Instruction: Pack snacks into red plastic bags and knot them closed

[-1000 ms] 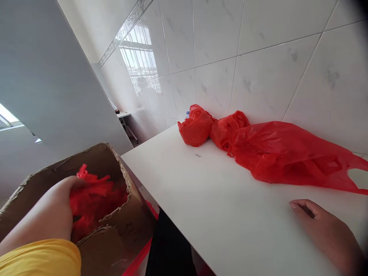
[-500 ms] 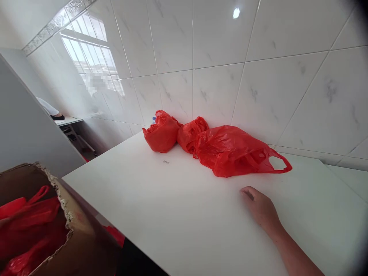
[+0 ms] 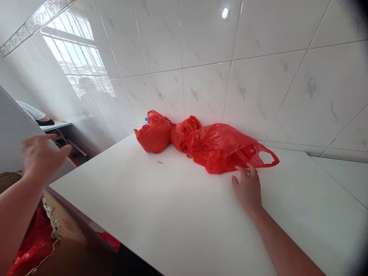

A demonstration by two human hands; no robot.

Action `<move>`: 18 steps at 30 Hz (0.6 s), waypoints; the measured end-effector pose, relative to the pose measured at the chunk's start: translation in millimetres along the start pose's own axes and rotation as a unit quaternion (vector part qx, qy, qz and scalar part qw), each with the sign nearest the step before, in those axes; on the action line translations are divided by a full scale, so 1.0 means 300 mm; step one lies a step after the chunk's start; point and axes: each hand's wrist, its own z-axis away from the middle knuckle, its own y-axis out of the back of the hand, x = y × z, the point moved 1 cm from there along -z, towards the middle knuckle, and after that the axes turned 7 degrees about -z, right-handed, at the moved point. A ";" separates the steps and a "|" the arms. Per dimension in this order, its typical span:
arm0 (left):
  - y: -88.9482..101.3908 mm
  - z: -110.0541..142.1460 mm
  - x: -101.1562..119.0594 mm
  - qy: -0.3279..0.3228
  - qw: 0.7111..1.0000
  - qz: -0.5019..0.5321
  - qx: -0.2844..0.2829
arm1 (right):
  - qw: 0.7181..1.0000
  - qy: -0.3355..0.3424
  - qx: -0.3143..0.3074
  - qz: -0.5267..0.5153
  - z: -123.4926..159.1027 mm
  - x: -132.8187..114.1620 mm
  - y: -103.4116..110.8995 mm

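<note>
Cardboard box [image 3: 67,226]: standing at the lower left, containing red plastic.
Left hand [image 3: 41,155]: hovering beyond the box, blurred, its grip spreading wide and holding nothing.
Right hand [image 3: 248,188]: reaching over the white desk [image 3: 178,214], its grip curving half open and holding nothing; I cannot tell whether the fingertips are touching plastic.
Long red bag [image 3: 221,147]: lying just beyond the right fingertips, its handle loop pointing right.
Bundled red bags [image 3: 156,134]: two sitting left of the long one, near the tiled wall [image 3: 207,92].
White sleeve [image 3: 33,111]: showing at far left.
</note>
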 end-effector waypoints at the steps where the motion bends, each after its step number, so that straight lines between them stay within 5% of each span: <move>1: -0.015 -0.021 0.044 -0.002 0.999 0.019 0.043 | 1.000 -0.001 0.007 0.010 -0.012 0.007 -0.008; 3: -0.050 -0.048 0.181 -0.116 0.990 0.063 0.055 | 1.000 -0.016 0.007 0.017 -0.032 0.021 -0.018; 5: -0.078 -0.038 0.363 -0.248 0.964 0.094 0.008 | 0.999 -0.031 -0.010 0.002 -0.046 0.033 -0.025; 8: -0.086 0.047 0.664 -0.340 0.919 0.196 -0.032 | 0.996 -0.046 -0.065 -0.050 -0.056 0.043 -0.028; 13: -0.057 0.240 1.109 -0.405 0.845 0.346 -0.051 | 0.974 -0.127 -0.113 -0.151 -0.056 0.039 -0.016; 18: -0.081 0.321 1.390 -0.384 0.815 0.419 -0.108 | 0.945 -0.188 -0.125 -0.236 -0.054 0.029 0.010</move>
